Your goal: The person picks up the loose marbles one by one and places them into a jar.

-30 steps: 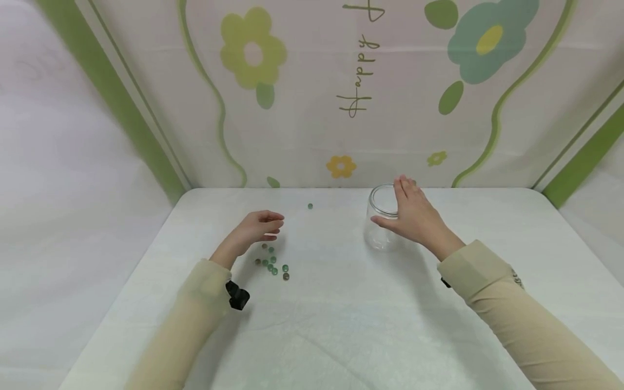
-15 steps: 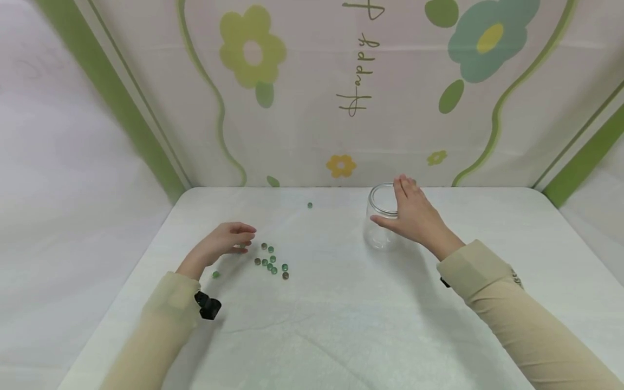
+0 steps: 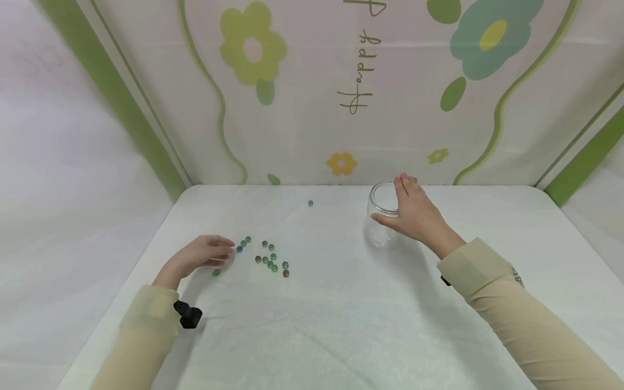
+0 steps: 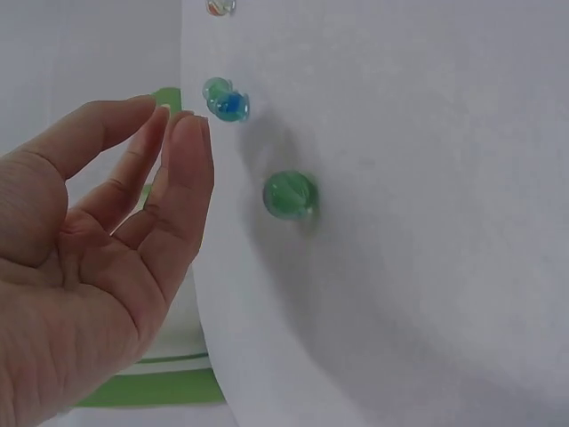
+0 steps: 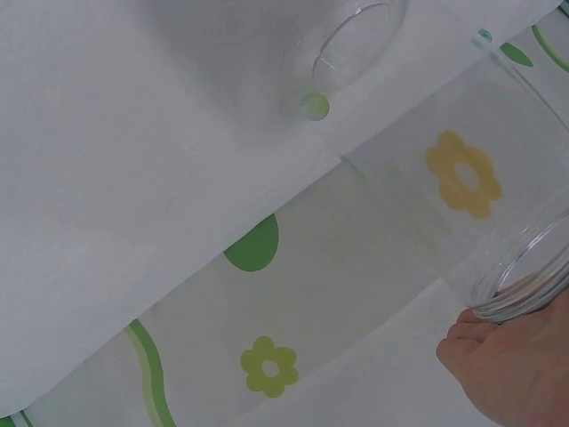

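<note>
In the head view my left hand (image 3: 202, 254) hovers at the left, fingers loosely bent and holding nothing. A blue marble (image 3: 239, 249) lies just off its fingertips, with two green ones behind. Below the hand is a single green marble (image 3: 216, 272), which the left wrist view shows close up as a green marble (image 4: 290, 195) apart from the fingers. My right hand (image 3: 416, 214) grips the rim and side of a clear glass jar (image 3: 380, 233), which stands upright. No lid covers the jar's mouth. In the right wrist view the fingers meet the jar's rim (image 5: 524, 298).
A loose cluster of green and brownish marbles (image 3: 270, 264) lies right of my left hand. One green marble (image 3: 310, 203) sits near the table's back edge, and another marble (image 5: 314, 106) is beside the jar's base. A flowered cloth (image 3: 302, 124) hangs behind the white table (image 3: 341, 325).
My left hand has moved left and toward me, uncovering the blue marble, two green ones and the single green marble. My right hand and the jar have stayed in place.
</note>
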`<act>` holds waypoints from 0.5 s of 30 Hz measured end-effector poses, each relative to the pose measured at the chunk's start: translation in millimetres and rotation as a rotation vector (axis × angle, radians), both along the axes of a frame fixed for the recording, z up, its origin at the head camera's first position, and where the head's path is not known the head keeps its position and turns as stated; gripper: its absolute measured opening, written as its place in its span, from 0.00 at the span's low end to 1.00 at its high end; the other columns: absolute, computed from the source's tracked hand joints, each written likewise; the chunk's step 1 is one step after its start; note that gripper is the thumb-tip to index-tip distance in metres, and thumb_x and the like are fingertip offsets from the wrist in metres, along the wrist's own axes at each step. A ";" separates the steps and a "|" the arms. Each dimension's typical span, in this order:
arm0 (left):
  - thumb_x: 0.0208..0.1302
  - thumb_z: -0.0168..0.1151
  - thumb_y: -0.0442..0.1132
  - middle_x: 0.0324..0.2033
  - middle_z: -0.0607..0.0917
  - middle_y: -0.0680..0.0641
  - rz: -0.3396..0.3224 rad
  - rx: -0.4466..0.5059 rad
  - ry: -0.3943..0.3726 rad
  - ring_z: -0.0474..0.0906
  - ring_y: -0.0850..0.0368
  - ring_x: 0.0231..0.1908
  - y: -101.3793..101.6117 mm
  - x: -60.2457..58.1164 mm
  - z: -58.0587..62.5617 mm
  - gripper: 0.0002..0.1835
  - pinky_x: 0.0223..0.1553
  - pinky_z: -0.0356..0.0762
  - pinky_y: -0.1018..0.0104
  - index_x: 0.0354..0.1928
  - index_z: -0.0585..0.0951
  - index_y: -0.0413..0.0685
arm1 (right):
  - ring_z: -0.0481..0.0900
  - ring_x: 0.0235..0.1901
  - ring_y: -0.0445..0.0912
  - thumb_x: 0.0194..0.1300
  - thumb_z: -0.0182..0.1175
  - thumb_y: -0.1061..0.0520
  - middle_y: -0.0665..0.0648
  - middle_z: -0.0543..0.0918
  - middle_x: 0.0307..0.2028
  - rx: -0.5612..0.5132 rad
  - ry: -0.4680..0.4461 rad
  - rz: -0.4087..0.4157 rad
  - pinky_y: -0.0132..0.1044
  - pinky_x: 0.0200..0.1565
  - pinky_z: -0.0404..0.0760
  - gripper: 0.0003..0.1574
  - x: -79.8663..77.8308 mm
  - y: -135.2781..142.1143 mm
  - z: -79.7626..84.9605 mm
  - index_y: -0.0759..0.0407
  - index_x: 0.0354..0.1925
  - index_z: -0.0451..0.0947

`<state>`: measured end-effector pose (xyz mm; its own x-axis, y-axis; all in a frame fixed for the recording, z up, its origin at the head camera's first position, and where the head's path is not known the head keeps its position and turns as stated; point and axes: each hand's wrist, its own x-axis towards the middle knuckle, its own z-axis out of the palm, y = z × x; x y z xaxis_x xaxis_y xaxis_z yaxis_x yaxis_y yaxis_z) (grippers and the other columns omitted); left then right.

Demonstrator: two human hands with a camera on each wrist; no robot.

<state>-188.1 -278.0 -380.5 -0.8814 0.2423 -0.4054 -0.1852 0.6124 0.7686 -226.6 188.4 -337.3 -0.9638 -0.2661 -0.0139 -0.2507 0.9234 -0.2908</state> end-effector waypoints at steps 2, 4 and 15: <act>0.71 0.51 0.38 0.56 0.76 0.31 0.010 -0.005 -0.009 0.78 0.51 0.51 -5.5 2.6 -2.9 0.24 0.53 0.82 0.61 0.61 0.68 0.27 | 0.35 0.74 0.65 0.63 0.55 0.33 0.73 0.37 0.74 -0.001 -0.002 -0.001 0.57 0.75 0.40 0.66 0.3 -0.1 0.2 0.75 0.72 0.35; 0.70 0.52 0.38 0.55 0.77 0.32 0.015 -0.007 -0.011 0.78 0.56 0.49 -10.7 5.0 -5.4 0.24 0.51 0.82 0.63 0.61 0.68 0.27 | 0.35 0.74 0.65 0.63 0.55 0.33 0.73 0.37 0.74 -0.002 -0.002 -0.001 0.57 0.75 0.40 0.66 0.7 -0.4 0.5 0.75 0.72 0.35; 0.68 0.56 0.41 0.51 0.80 0.37 0.009 -0.092 -0.041 0.78 0.64 0.42 -24.9 14.4 -9.8 0.25 0.45 0.82 0.68 0.60 0.70 0.29 | 0.35 0.74 0.65 0.63 0.55 0.33 0.73 0.37 0.73 -0.005 -0.003 -0.004 0.57 0.75 0.40 0.66 1.3 -0.3 0.7 0.75 0.72 0.35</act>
<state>-173.7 -302.9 -390.3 -0.8655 0.1943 -0.4617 -0.2216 0.6780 0.7009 -225.4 188.1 -336.6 -0.9649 -0.2620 -0.0158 -0.2458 0.9230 -0.2962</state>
